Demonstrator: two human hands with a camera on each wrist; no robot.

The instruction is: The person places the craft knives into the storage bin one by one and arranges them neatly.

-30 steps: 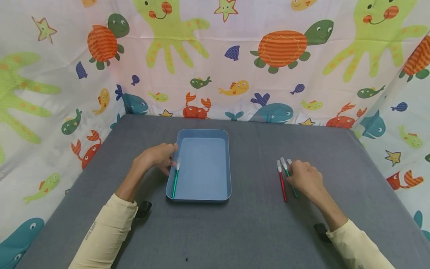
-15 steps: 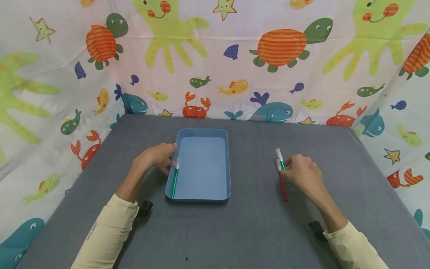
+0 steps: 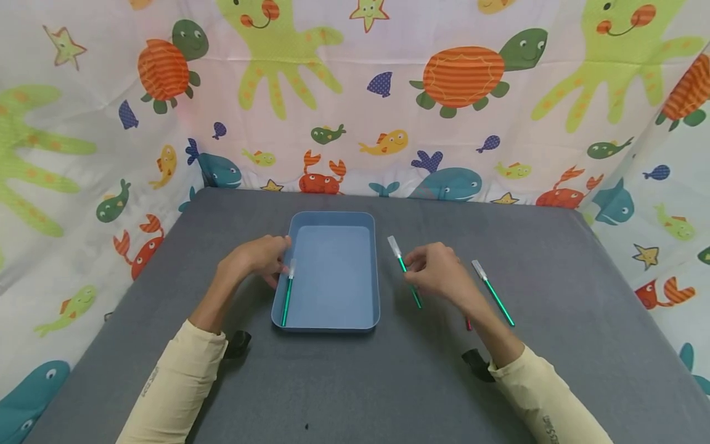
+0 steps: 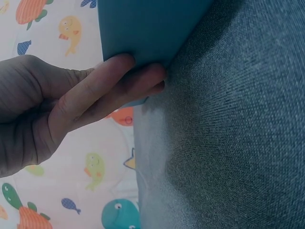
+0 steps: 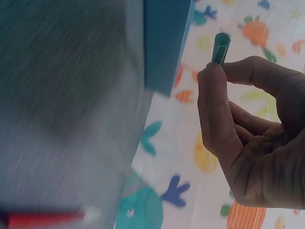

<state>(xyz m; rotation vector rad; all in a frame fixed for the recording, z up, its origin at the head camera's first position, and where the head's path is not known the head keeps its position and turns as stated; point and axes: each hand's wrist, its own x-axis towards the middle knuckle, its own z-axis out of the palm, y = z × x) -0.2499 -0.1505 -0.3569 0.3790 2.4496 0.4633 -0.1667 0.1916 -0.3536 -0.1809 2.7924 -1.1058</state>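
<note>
**One pen in the tray, a second in hand**

The blue tray [image 3: 326, 271] holds one green pen [image 3: 286, 295] along its left wall. The left hand [image 3: 256, 258] rests open-fingered against the tray's rim. The right hand [image 3: 438, 274] pinches another green pen [image 3: 403, 266] just right of the tray. A third green pen [image 3: 492, 292] and what looks like a red one [image 3: 468, 323], mostly hidden, remain on the bench [image 3: 388, 382].

The blue tray [image 3: 333, 271] looks like smooth, matt plastic; the grey tabletop [image 3: 554, 259] is rough woven cloth; the green pens [image 3: 493, 293] have glossy barrels.
</note>
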